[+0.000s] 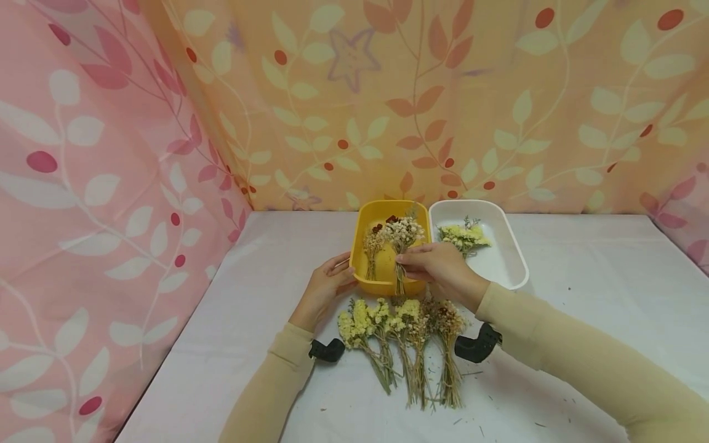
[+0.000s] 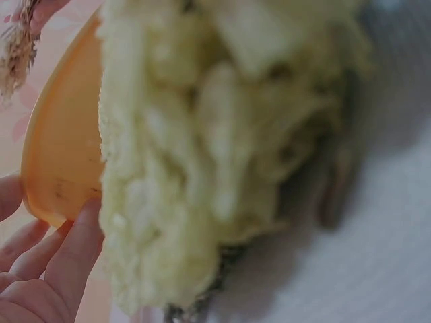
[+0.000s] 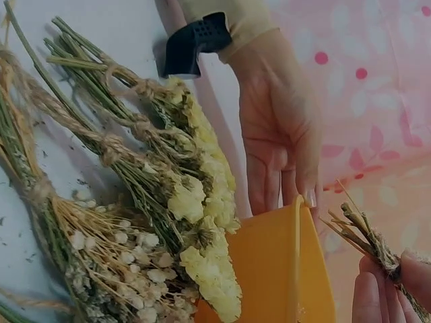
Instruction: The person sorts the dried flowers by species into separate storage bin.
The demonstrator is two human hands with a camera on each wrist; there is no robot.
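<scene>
A pale bunch [image 1: 402,234] is pinched by the right hand [image 1: 440,266]; a yellow tray [image 1: 382,287], gripped by the left hand [image 1: 327,286], is hemmed by tied bunches [image 1: 362,323] and a white tray [image 1: 503,266].

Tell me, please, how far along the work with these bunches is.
Looks done: at least one bunch lies in the yellow tray, and a yellow bunch in the white tray. In hand: the right hand holds a pale bunch over the yellow tray; the left hand holds that tray. Apparently left: the row of bunches on the table.
</scene>
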